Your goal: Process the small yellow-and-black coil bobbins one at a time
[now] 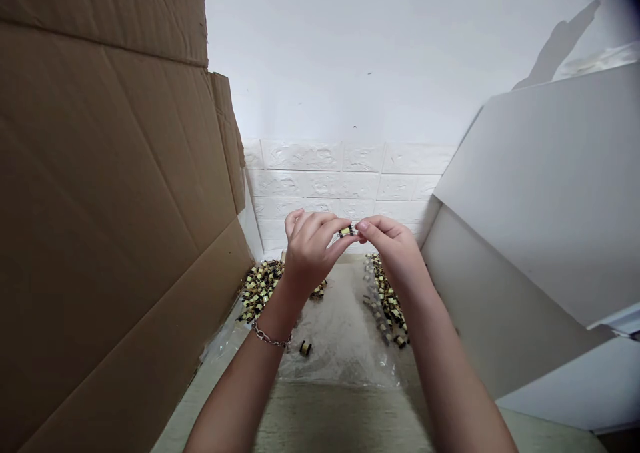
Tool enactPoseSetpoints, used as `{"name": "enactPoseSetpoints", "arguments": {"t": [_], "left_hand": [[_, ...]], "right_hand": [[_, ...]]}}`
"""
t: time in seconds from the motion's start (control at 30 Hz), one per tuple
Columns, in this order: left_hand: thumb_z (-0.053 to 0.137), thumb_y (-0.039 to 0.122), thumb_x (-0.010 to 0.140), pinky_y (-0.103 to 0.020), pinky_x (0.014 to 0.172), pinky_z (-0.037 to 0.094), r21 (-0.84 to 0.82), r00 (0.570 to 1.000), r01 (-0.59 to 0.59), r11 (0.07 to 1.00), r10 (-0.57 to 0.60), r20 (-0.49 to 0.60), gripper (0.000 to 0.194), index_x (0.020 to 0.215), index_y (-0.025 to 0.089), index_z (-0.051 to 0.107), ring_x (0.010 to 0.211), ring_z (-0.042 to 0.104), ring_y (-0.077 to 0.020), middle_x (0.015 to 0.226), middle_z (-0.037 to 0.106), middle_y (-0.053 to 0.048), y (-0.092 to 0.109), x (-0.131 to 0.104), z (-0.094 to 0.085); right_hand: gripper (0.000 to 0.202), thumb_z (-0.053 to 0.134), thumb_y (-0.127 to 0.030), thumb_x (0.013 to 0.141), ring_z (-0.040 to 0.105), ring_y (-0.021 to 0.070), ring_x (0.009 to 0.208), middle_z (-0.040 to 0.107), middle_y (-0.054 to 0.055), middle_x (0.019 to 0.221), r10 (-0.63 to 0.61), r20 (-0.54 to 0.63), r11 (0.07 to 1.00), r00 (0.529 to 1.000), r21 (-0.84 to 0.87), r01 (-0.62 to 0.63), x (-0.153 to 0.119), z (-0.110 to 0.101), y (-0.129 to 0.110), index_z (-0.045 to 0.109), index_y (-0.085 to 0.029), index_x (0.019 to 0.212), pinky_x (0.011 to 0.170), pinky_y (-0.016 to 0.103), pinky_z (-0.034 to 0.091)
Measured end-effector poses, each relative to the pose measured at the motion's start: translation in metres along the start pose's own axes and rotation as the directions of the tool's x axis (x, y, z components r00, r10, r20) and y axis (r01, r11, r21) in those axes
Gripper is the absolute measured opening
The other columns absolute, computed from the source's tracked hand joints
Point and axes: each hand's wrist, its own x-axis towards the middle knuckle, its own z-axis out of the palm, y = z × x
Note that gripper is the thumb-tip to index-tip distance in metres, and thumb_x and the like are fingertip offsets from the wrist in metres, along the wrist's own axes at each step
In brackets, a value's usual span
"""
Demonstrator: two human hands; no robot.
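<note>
A small yellow and black coil part (pixel 345 231) is pinched between the thumb and fingers of my left hand (pixel 313 243), raised above the table. Close against its right side, the thumb and fingertips of my right hand (pixel 387 236) are pressed together at the thin wires of the part; exactly what they grip is too small to tell. Behind my left wrist lies a pile of similar coils (pixel 260 286). Another pile (pixel 387 296) is beside my right wrist, partly under clear plastic. One single coil (pixel 305 348) rests on the plastic sheet between my forearms.
A tall brown cardboard wall (pixel 110 206) stands at the left. White panels (pixel 545 193) rise at the right. A clear plastic sheet (pixel 340 346) covers part of the table (pixel 340 416), with a white brick-patterned wall (pixel 310 156) behind.
</note>
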Motion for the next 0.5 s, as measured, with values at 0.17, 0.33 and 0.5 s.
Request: {"name": "enactPoseSetpoints", "arguments": {"t": [0.17,0.33,0.5], "left_hand": [[0.062,0.032,0.07,-0.033,0.086,0.03,0.009,1.0,0.016,1.0,-0.016,0.01,0.014,0.079,0.022,0.058,0.071,0.057,-0.0125,0.072,0.062,0.0,0.0003,-0.0005,0.0002],[0.062,0.029,0.07,-0.033,0.087,0.029,0.007,0.999,0.043,0.999,-0.043,0.022,0.013,0.08,0.022,0.058,0.072,0.057,-0.0124,0.073,0.061,0.001,0.0006,-0.0005,-0.0006],[0.061,0.029,0.07,-0.034,0.087,0.028,0.015,0.998,0.058,0.998,-0.058,0.013,0.013,0.081,0.022,0.058,0.073,0.057,-0.0128,0.074,0.061,0.001,0.0004,-0.0006,-0.0008]], "right_hand": [[0.017,0.063,-0.035,0.066,0.049,0.0109,0.064,0.057,-0.002,0.062,0.003,0.007,1.0,1.0,-0.014,-0.003,-0.0009,-0.0003,-0.0017,0.061,-0.019,0.064,0.063,0.024,0.038],[0.018,0.065,-0.036,0.064,0.05,0.0117,0.065,0.059,-0.001,0.065,-0.003,0.014,0.998,1.0,-0.056,0.004,-0.0016,0.0001,-0.0011,0.062,-0.019,0.067,0.063,0.025,0.038],[0.017,0.065,-0.035,0.065,0.051,0.0117,0.066,0.059,-0.001,0.067,-0.017,0.019,0.997,1.0,-0.078,0.019,-0.0011,-0.0005,-0.0006,0.062,-0.019,0.068,0.064,0.025,0.039]]}}
